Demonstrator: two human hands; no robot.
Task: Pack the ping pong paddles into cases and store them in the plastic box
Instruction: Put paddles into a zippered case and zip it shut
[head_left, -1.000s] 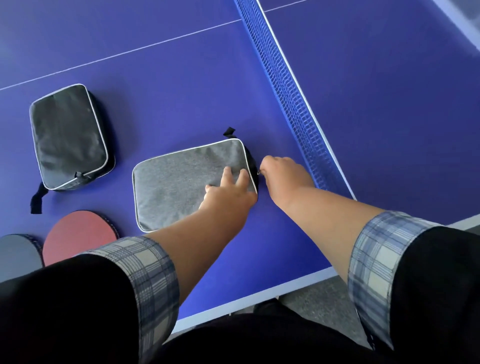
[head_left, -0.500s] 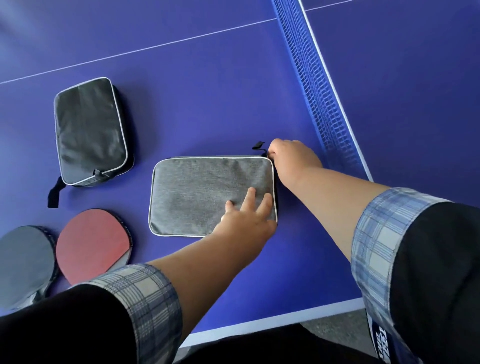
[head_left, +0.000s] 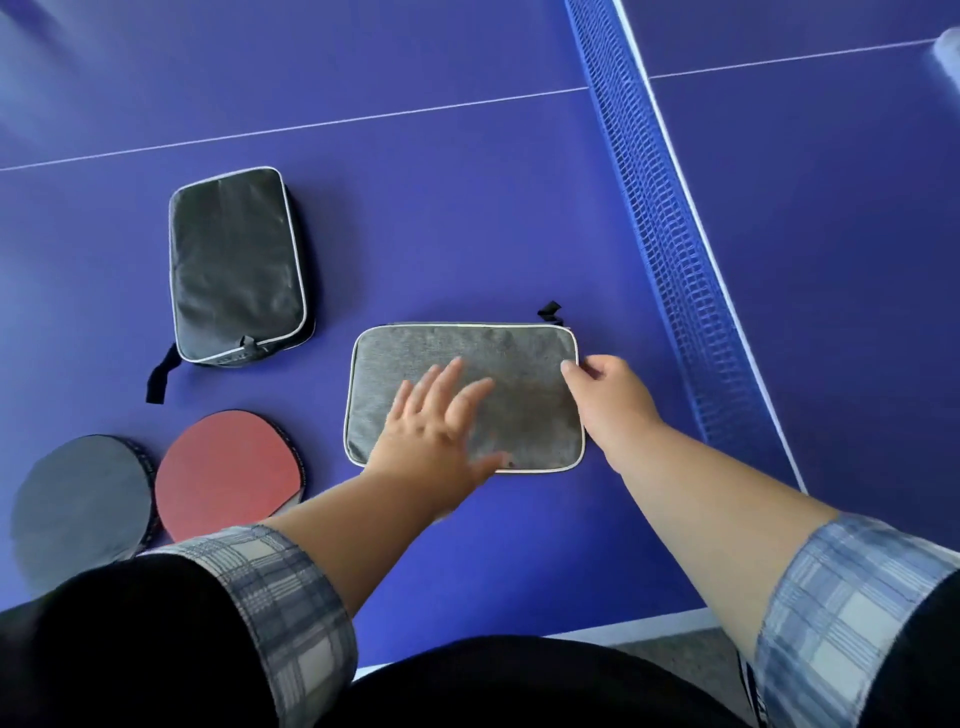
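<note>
Evidently early: red paddle (head_left: 223, 467) and dark paddle (head_left: 78, 514) lie uncased while left hand (head_left: 431, 426) spreads its fingers on grey case (head_left: 519, 374), right hand (head_left: 608, 395) pinching its edge.

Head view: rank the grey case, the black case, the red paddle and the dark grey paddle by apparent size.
1. grey case
2. black case, somewhat smaller, though it lies farther away
3. red paddle and dark grey paddle: alike, both partly covered by the sleeve, so unranked
</note>
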